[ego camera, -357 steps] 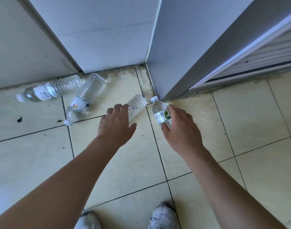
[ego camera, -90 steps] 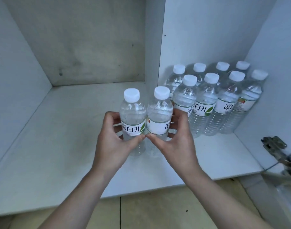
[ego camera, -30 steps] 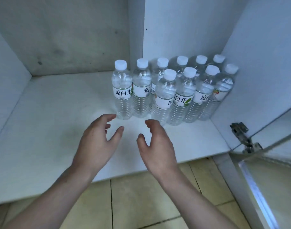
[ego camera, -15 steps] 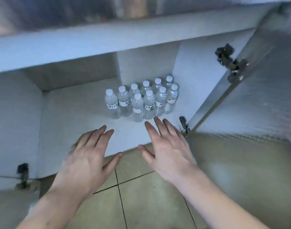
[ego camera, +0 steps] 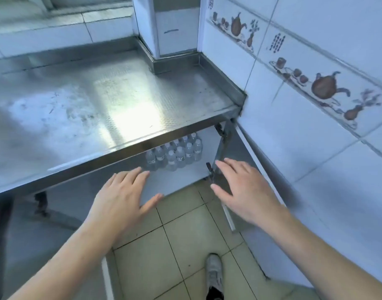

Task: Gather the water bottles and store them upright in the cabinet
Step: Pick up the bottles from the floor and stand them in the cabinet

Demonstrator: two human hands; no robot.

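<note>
Looking down, I see my left hand point(ego camera: 123, 195) and right hand point(ego camera: 243, 190) held flat with fingers spread, grasping nothing. Past my fingertips, the water bottles point(ego camera: 174, 153) stand upright in a tight bunch inside the cabinet point(ego camera: 185, 176), under the shiny tabletop point(ego camera: 103, 105). I count maybe ten; it is blurry. One shoe point(ego camera: 215, 276) rests on the floor below my right hand.

Both forearms extended forward, bare. Left hand point(ego camera: 123, 195) held palm-down, fingers straight toward 1 o'clock. Right hand point(ego camera: 244, 189) likewise, fingers spread toward 11 o'clock; nothing held.
</note>
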